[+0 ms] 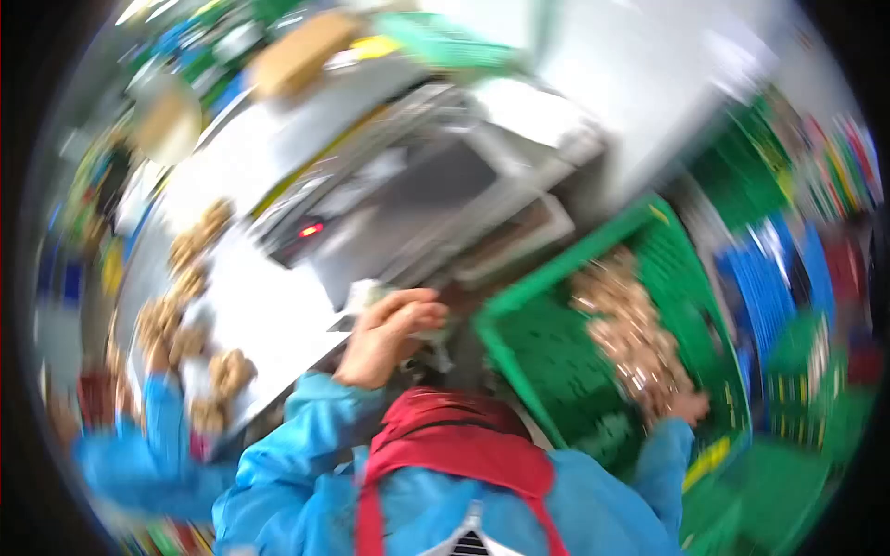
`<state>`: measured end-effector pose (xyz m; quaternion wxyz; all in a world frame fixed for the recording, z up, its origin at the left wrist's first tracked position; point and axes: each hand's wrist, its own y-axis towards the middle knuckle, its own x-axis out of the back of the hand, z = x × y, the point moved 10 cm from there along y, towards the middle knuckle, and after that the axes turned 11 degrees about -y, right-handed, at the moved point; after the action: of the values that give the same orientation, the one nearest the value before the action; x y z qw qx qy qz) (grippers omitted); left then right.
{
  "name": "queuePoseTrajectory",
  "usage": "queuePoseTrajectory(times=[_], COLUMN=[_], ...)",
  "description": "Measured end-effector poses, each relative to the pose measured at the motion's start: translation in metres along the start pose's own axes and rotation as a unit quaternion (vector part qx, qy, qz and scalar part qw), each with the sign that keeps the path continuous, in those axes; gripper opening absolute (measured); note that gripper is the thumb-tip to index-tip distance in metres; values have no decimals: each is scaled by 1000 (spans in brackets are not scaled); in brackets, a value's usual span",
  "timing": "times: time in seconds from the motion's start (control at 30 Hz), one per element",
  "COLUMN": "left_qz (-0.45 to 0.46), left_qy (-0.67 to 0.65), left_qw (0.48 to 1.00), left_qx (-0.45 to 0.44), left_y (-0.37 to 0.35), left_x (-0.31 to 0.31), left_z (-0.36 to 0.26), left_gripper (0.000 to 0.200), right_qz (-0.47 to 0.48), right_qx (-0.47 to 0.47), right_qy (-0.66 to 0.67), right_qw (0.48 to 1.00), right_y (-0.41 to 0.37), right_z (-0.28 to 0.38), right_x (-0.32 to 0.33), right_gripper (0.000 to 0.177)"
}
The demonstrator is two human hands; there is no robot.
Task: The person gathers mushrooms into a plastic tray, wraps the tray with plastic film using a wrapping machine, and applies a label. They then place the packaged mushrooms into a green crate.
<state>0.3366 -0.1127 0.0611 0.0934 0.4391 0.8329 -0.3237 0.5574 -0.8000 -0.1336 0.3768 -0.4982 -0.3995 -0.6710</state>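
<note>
**Two hands at a green crate, in a badly blurred frame**

Head view: a crowded work room, tilted and smeared by motion. A white tabletop [269,324] runs up and away to the left of the green crate [538,361], which stands open in the middle right of the frame. Everything below is placed from that crate.

Inside the crate, along its far right side, lies a heap of pale brown lumpy pieces [630,324]; what they are is too blurred to tell. The right hand [691,406] is down in the crate at the near end of that heap, touching it. Its fingers are lost in the blur, so it cannot be told whether they are spread or closed on anything.

Just left of the crate's near corner, the left hand [385,334] is raised above the tabletop edge, with its fingers curled inward. A pale thing [371,295] shows right above them, but whether the fingers grip it cannot be told. Both arms wear blue sleeves, and a red apron [454,435] shows below the crate.

Beyond the crate, up and to the left, stands a grey machine [408,213] with a small red light [311,229]. Farther left, more brown clumps [190,269] lie in a row on the tabletop, and a co-worker's blue sleeve [158,417] reaches to them. To the right of the crate are stacked blue crates [769,278].
</note>
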Motion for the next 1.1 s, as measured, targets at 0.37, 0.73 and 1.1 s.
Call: queuePoseTrajectory(times=[0.37, 0.73, 1.1], left_qz=[-495, -641, -487], left_qy=[-99, 50, -218], left_qw=[764, 725, 793], left_qx=[-402, -247, -294], left_y=[-194, -292, -232], left_x=[418, 625, 571], left_z=[-43, 14, -21], left_gripper=[19, 27, 38], right_qz=[674, 820, 684], right_qx=[434, 399, 577], right_qy=[310, 76, 115], right_qw=[511, 404, 431], right_y=[-466, -856, -824], right_z=[632, 692, 732], right_x=[193, 38, 66], right_gripper=[25, 75, 85])
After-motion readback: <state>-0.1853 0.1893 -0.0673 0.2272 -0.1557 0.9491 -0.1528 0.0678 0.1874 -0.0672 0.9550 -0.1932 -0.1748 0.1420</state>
